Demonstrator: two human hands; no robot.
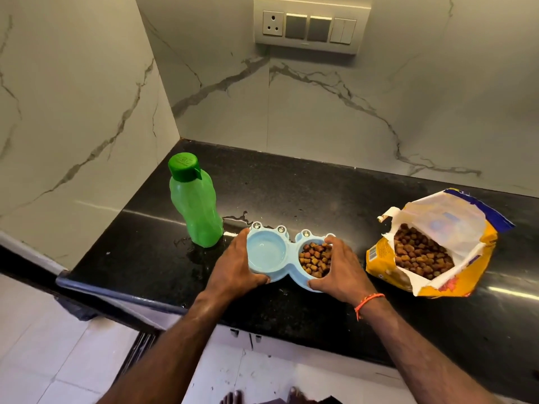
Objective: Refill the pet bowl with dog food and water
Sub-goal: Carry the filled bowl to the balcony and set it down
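Observation:
A light blue double pet bowl [291,252] rests on the black counter near its front edge. Its left cup holds clear water and its right cup holds brown kibble [315,259]. My left hand [236,268] grips the bowl's left end and my right hand [339,272] grips its right end, thumbs on the near rim. A green water bottle [194,201] with its cap closed stands upright just left of the bowl. An open yellow dog food bag [431,246] lies to the right, with kibble showing in its torn mouth.
The black granite counter [306,188] meets marble walls at the back and left, forming a corner. Water is spilled around the bottle's base [189,249]. A switch panel [310,24] sits high on the back wall. The counter's front edge drops to a tiled floor.

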